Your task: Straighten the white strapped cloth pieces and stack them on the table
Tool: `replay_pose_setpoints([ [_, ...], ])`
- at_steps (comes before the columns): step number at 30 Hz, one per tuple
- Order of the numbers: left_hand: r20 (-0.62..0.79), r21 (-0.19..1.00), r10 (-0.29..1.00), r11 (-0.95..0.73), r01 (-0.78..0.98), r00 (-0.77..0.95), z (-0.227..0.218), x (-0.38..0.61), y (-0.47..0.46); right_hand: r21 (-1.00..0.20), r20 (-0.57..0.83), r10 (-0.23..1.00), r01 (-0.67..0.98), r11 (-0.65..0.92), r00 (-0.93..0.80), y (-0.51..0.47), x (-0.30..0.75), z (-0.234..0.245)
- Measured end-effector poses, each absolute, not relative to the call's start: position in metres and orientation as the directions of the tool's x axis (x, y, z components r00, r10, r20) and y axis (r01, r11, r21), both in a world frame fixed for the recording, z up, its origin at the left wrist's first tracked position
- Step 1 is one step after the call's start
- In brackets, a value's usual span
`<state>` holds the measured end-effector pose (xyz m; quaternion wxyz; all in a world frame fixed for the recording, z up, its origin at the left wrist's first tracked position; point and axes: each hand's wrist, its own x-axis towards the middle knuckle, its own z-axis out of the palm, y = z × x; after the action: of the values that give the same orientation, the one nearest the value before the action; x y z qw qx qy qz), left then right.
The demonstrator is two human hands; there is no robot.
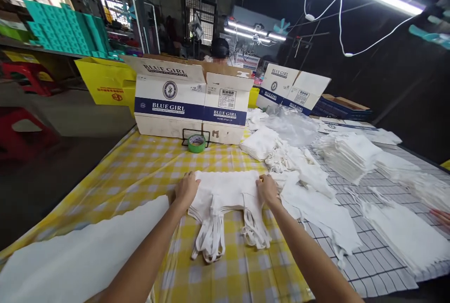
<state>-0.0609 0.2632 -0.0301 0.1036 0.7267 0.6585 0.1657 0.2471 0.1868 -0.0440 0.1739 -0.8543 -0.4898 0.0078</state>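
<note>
A stack of white cloth bags (227,190) lies on the yellow checked tablecloth (140,171), its straps hanging toward me. My left hand (186,189) grips the stack's left edge with curled fingers. My right hand (267,189) grips its right edge the same way. More loose white bags (309,185) lie just right of the stack.
An open Blue Girl carton (191,101) stands behind, with a green tape roll (196,143) in front of it. A second carton (293,88) and piles of white bags (348,153) sit to the right. Another person's fingers (441,216) show at the right edge; a person sits behind the carton.
</note>
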Motion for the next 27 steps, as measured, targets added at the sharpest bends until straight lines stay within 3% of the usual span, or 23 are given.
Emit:
replay_pose_setpoints([
  [7, 0.071, 0.376, 0.997, 0.010, 0.927, -0.040, -0.034, -0.055, 0.273, -0.282, 0.263, 0.866, 0.892, -0.352, 0.425, 0.181, 0.239, -0.051],
  [15, -0.003, 0.440, 0.995, 0.094, 0.893, -0.103, -0.035, -0.058, 0.286, -0.317, 0.278, 0.874, 0.897, -0.309, 0.399, 0.185, 0.246, -0.051],
  [22, -0.105, 0.498, 0.991, 0.124, 0.858, -0.083, -0.036, -0.058, 0.295, -0.349, 0.294, 0.878, 0.898, -0.269, 0.377, 0.191, 0.254, -0.051],
  [27, -0.081, 0.518, 0.996, 0.080, 0.851, -0.045, -0.038, -0.057, 0.293, -0.335, 0.314, 0.875, 0.905, -0.261, 0.369, 0.187, 0.254, -0.054],
])
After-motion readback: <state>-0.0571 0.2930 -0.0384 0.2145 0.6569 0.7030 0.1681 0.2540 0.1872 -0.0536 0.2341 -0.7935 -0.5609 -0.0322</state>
